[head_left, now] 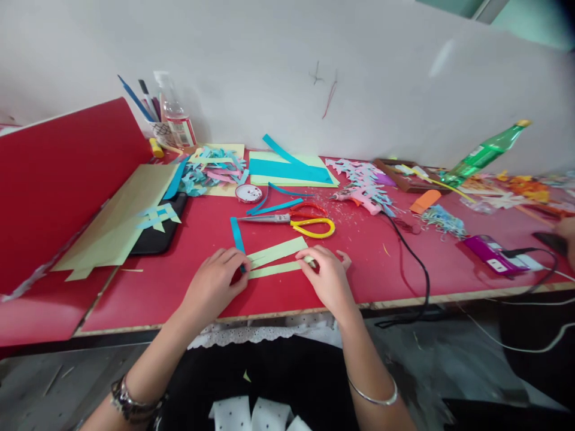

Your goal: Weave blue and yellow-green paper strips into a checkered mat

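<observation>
My left hand [219, 278] is closed in a pinch at the red table's front, with the end of a blue paper strip [237, 234] at its fingertips. The fingers partly hide that end. My right hand [327, 276] pinches the right end of a narrow pale green paper strip [276, 270], which lies between both hands. A wider pale green strip [281, 252] slants just above it. Beyond the strips lie scissors [312, 227] with one red and one yellow handle, blades pointing left.
A pink glue gun [366, 200] with a black cord lies to the right, near a purple box [494, 254]. A green bottle [487, 152] leans at the back right. Paper scraps [215, 170], a black phone-like slab [157, 236] and a clear bottle [177, 117] are left. Another person's hand [566, 230] shows far right.
</observation>
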{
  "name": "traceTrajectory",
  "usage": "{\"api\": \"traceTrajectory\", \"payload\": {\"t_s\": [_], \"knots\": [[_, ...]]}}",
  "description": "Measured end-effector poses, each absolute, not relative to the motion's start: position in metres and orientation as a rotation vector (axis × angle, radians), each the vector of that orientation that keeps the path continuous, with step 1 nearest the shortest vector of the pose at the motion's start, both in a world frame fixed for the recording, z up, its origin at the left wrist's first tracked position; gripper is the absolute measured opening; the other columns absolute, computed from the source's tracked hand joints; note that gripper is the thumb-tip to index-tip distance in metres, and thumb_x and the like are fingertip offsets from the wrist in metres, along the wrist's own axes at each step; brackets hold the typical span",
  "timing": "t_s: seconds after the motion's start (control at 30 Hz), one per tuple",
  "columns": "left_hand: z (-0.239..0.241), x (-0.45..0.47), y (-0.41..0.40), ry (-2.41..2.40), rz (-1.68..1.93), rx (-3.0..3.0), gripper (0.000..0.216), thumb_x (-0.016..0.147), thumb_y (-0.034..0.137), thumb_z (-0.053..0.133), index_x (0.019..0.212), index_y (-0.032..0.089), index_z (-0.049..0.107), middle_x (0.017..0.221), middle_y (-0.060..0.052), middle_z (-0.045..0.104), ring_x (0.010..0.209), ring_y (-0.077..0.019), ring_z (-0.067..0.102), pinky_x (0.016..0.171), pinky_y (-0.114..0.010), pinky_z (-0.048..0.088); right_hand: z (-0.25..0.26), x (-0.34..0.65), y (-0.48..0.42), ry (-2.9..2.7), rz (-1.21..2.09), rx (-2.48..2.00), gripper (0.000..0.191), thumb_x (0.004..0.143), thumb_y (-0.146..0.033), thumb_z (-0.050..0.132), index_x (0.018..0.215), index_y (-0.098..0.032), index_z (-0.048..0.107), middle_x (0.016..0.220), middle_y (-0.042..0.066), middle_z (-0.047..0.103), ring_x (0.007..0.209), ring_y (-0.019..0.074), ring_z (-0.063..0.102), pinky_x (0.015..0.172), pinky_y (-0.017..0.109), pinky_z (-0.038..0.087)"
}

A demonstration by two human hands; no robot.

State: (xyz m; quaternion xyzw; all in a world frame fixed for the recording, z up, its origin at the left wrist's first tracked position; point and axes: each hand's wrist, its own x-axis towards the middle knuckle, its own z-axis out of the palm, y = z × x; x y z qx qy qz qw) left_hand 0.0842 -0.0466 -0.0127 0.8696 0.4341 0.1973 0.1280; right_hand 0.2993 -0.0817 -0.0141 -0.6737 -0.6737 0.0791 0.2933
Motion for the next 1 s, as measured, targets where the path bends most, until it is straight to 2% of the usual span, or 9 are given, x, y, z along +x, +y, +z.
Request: {"api": "traceTrajectory", "payload": {"t_s": [0.23,0.37,0.5,0.6,0.77,1.0], "knots": [[-0.013,0.085,-0.047,1.280,0.565,2.527,0.011,0.076,0.017,0.041,0.079,0.020,0.051,0.088,-0.004,0.056,0.082,-0.0198,0.049,0.072,-0.032,0.040,-0.018,0.311,-0.084,-1.731,0.065,-1.861,0.018,0.080,-0.019,0.041,0.083,-0.022,0.058,0.077,0.001,0.060,0.075,0.0159,0.054,0.086,0.037,0.020],[-0.012,0.085,-0.048,1.283,0.565,2.532,0.012,0.076,0.017,0.041,0.081,0.020,0.052,0.089,-0.004,0.057,0.084,-0.0206,0.049,0.072,-0.033,0.040,-0.015,0.311,-0.084,-1.747,0.128,-1.823,0.021,0.082,-0.030,0.044,0.097,-0.023,0.056,0.085,0.002,0.059,0.081,0.0168,0.054,0.086,0.036,0.024],[-0.010,0.085,-0.051,1.292,0.561,2.540,0.012,0.078,0.019,0.041,0.083,0.020,0.052,0.090,-0.005,0.056,0.085,-0.0212,0.050,0.073,-0.034,0.041,-0.012,0.311,-0.085,-1.881,0.237,-1.760,0.023,0.080,-0.038,0.048,0.097,-0.026,0.057,0.097,0.003,0.056,0.094,0.0198,0.051,0.087,0.037,0.027],[-0.011,0.085,-0.052,1.304,0.598,2.529,0.014,0.079,0.027,0.044,0.088,0.019,0.051,0.094,-0.006,0.055,0.087,-0.0218,0.051,0.073,-0.034,0.043,-0.011,0.311,-0.085,-1.930,0.246,-1.748,0.023,0.077,-0.036,0.054,0.098,-0.027,0.057,0.098,0.004,0.054,0.096,0.0215,0.050,0.085,0.038,0.031],[-0.016,0.083,-0.051,1.358,0.657,2.503,0.037,0.078,0.035,0.048,0.111,0.018,0.046,0.110,-0.010,0.048,0.101,-0.0242,0.047,0.082,-0.037,0.042,-0.012,0.313,-0.084,-1.902,0.267,-1.710,0.016,0.079,-0.029,0.052,0.093,-0.026,0.059,0.094,0.004,0.053,0.096,0.0203,0.050,0.084,0.036,0.036],[-0.021,0.082,-0.048,1.303,0.643,2.497,0.035,0.081,0.038,0.043,0.110,0.018,0.051,0.111,-0.010,0.049,0.101,-0.0230,0.049,0.085,-0.036,0.043,-0.015,0.312,-0.081,-1.849,0.326,-1.617,0.015,0.080,-0.020,0.048,0.092,-0.021,0.058,0.091,0.005,0.051,0.090,0.0174,0.051,0.080,0.031,0.042]]}}
